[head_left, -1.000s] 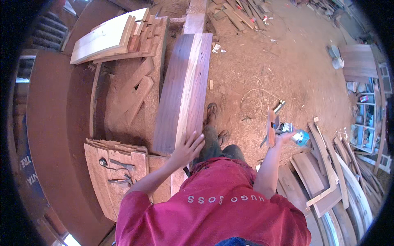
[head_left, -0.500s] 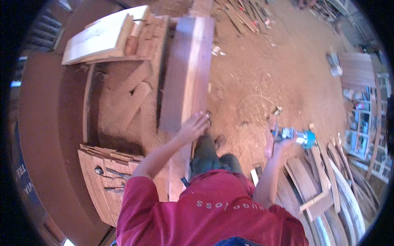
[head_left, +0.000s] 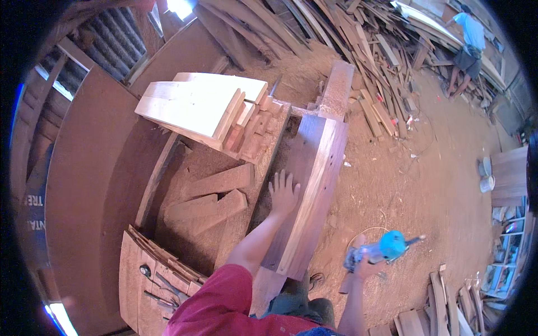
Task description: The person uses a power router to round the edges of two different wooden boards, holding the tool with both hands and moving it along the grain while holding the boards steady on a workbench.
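Observation:
A long dark board [head_left: 329, 193] with a pale strip along its length lies on the workbench. My left hand [head_left: 284, 195] rests on its left part, palm down with fingers spread. Off the board's right side, my right hand [head_left: 366, 269] is wrapped round a handheld power tool [head_left: 392, 245] with a teal and silver body. The tool is held in the air, apart from the board. Its exact kind is hard to make out because of blur.
Pale planks [head_left: 193, 106] are stacked on the bench's far left. Wood offcuts [head_left: 207, 210] lie in sawdust beside the board. Hand tools sit on a near-left panel [head_left: 131, 285]. Loose lumber [head_left: 370, 61] piles up at the back, where another person [head_left: 469, 42] stands.
My left hand has slid from the board's near end to farther along its left side. The power tool has swung round in my right hand. The view has tilted up, showing another person.

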Demonstrator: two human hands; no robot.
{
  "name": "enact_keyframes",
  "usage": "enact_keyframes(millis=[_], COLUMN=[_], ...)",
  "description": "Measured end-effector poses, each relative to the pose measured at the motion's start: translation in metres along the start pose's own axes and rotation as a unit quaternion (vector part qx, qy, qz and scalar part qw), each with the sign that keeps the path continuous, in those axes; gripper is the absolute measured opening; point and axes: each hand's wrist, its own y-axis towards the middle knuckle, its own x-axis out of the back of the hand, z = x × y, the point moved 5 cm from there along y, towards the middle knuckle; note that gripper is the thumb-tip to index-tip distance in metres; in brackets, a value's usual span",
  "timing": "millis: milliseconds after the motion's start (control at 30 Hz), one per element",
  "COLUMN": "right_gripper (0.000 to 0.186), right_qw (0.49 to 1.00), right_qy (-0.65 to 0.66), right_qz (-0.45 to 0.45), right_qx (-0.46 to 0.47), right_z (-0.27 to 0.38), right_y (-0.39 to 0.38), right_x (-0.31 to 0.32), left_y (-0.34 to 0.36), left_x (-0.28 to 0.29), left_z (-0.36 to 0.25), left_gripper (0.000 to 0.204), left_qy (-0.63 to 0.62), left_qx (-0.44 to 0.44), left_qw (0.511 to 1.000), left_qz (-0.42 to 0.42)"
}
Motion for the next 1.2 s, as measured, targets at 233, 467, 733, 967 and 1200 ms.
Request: enact_keyframes(millis=[233, 467, 733, 967, 1200], right_gripper=[0.087, 0.085, 0.099, 0.088, 0.071], right_qw=[0.966, 0.959, 0.971, 0.964, 0.975], right_qy=[0.141, 0.146, 0.101, 0.09, 0.115], right_qz=[0.211, 0.233, 0.2, 0.246, 0.189], right_qx=[0.054, 0.069, 0.084, 0.037, -0.008], right_z=[0.024, 0.083, 0.052, 0.048, 0.04], right_y=[-0.035, -0.066, -0.079, -0.074, -0.092], right_x=[-0.125, -0.17, -0.167, -0.168, -0.162], left_y=[0.046, 0.049, 0.048, 0.045, 0.052], left_x=[-0.04, -0.045, -0.044, -0.046, -0.041], left_z=[-0.051, -0.032, -0.031, -0.035, -0.036], left_gripper=[0.067, 0.066, 0.066, 0.066, 0.066], left_qy=[0.008, 0.024, 0.036, 0.056, 0.046], left_qx=[0.142, 0.144, 0.132, 0.124, 0.133], left_qw=[0.99, 0.989, 0.99, 0.99, 0.99], left_qz=[-0.008, -0.001, -0.022, -0.038, -0.022])
